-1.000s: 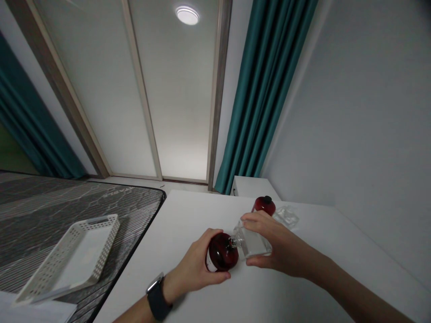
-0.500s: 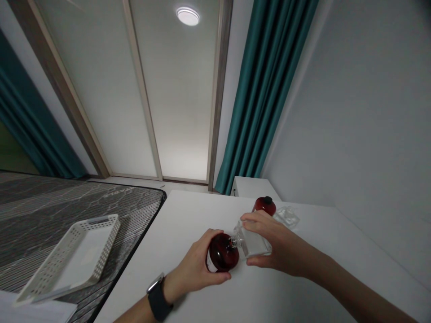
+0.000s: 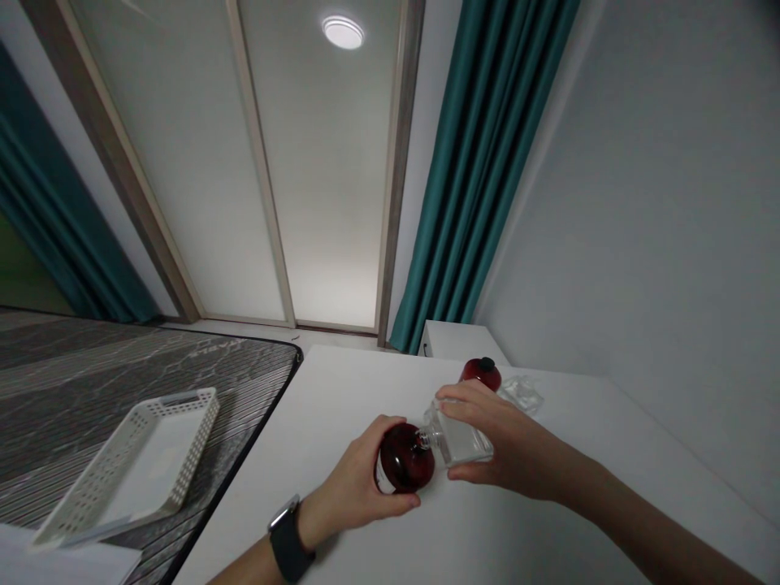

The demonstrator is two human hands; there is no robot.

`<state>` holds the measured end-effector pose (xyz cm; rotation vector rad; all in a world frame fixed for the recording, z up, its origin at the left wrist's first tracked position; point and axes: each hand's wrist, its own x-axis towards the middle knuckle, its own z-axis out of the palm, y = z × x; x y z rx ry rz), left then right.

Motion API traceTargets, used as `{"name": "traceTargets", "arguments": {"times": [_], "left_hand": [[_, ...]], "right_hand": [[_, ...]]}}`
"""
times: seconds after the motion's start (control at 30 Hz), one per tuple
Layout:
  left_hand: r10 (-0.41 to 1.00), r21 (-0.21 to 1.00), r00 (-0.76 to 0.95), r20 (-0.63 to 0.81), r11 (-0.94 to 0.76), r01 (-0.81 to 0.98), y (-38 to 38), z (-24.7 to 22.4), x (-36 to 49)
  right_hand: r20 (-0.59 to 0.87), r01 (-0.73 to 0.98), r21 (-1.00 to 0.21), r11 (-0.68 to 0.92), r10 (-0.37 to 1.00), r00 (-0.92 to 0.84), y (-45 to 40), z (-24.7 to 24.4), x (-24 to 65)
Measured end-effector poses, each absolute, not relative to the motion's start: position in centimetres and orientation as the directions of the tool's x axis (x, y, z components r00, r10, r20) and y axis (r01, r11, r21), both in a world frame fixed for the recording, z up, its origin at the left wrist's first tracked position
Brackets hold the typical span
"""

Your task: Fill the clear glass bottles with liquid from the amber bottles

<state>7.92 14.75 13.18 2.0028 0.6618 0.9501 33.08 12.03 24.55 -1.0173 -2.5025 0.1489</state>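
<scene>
My left hand [image 3: 362, 479], with a dark watch on its wrist, is wrapped round a dark red-brown bottle [image 3: 407, 460] that has a white label on its side. In my right hand [image 3: 487, 439] is a clear bottle [image 3: 458, 439], tipped sideways toward the brown one. Its threaded neck is at the brown bottle's mouth; whether they touch I cannot tell. Clear liquid seems to be in the tipped bottle. Behind my right hand stands a second red-brown bottle [image 3: 481, 372] with a black top, partly hidden by the fingers.
Crumpled clear plastic [image 3: 521, 393] lies on the white table [image 3: 329, 390], beside the second brown bottle. To the left, a white perforated basket [image 3: 137, 463] rests on a grey patterned surface [image 3: 244, 366]. A small white cabinet [image 3: 460, 341] stands past the table's far edge.
Both hands keep the same hold on the two bottles. The whole view has shifted very slightly; nothing else has visibly moved.
</scene>
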Motion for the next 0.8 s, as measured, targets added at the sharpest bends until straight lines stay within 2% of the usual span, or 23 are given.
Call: {"name": "traceTargets", "arguments": {"times": [0.8], "left_hand": [[0.719,0.847,0.581,0.381,-0.524,0.093,14.74,13.69,7.92]], "right_hand": [[0.319,0.654,-0.197,0.731,0.678,-0.662,11.91,25.02,33.18]]}}
